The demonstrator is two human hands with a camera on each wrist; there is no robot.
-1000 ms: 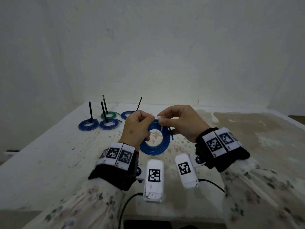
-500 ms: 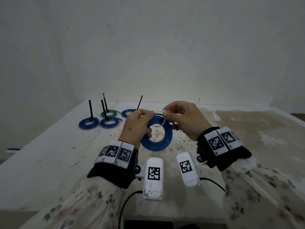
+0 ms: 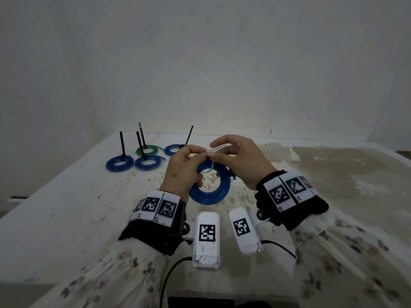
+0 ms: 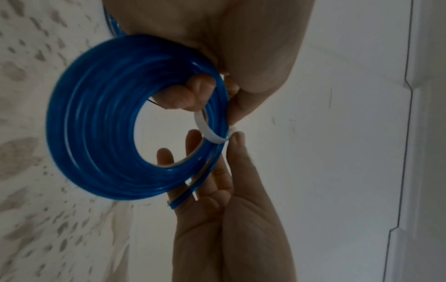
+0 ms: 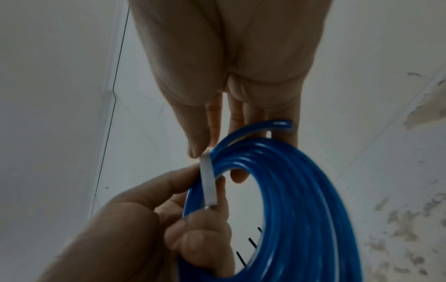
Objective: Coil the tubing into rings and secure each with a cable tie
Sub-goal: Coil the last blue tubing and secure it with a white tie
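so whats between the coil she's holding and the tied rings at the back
Only the left hand gripping the blue coil, then bare stained table up to the rings, per the head view.

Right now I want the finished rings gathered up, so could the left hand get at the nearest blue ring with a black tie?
Probably not yet. The left hand grips the blue coil while the white tie is not yet tightened; the nearest tied ring lies unobstructed on the table.

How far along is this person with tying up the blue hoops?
Four tied rings lie at the table's far left. The left hand holds a fifth blue coil; the right hand pinches its white cable tie, looped but loose. Tightening remains.
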